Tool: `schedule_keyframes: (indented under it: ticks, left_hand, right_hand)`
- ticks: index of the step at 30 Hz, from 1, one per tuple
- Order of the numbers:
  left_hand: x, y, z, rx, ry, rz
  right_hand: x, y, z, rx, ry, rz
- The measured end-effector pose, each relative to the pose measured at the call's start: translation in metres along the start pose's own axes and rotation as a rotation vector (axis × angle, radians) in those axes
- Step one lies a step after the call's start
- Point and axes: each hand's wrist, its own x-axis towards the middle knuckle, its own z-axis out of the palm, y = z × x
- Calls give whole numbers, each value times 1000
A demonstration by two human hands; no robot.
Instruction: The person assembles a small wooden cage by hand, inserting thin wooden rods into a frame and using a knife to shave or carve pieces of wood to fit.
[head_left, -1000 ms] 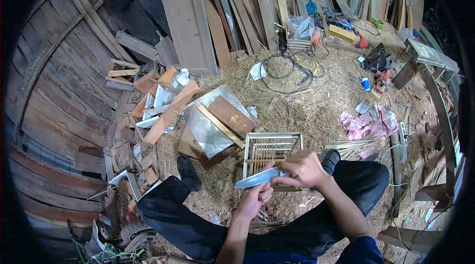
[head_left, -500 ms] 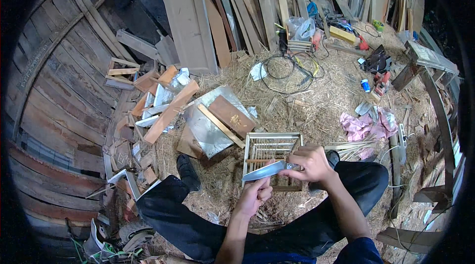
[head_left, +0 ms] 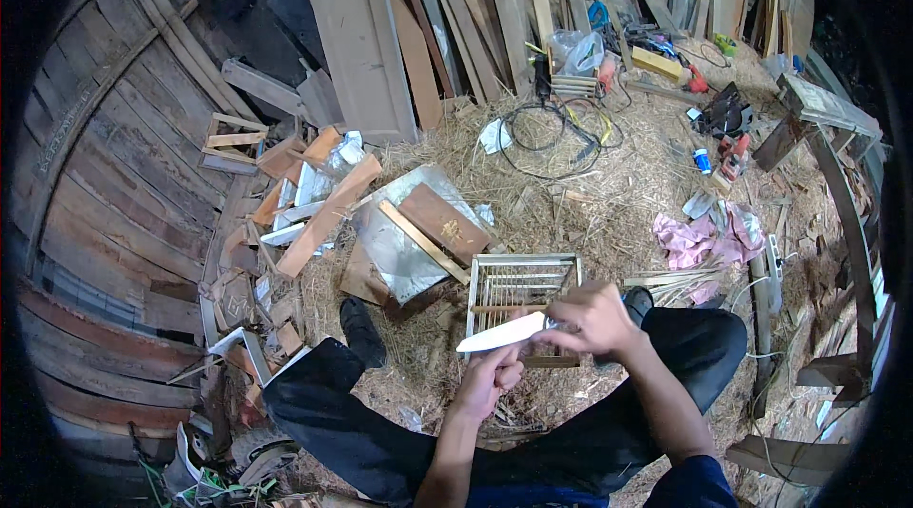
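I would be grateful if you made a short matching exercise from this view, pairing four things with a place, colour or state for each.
Column one
1. Knife
2. Slatted wooden frame
3. Cloth
4. Looped cable

Column two
A. Pink, lying off to the person's right
B. Between the person's two shoes
C. Black, lying well ahead of the person
D. Gripped in the person's right hand

Right pairs: 1-D, 2-B, 3-A, 4-C
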Motion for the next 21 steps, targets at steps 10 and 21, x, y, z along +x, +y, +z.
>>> schedule_keyframes:
  ticks: [10, 21]
  left_hand:
    - [-5, 8, 3, 140, -65, 40]
    - [-3, 2, 4, 52, -162, 167]
  right_hand:
    - [-1, 20, -17, -38, 221, 164]
    - [-6, 21, -25, -55, 180, 284]
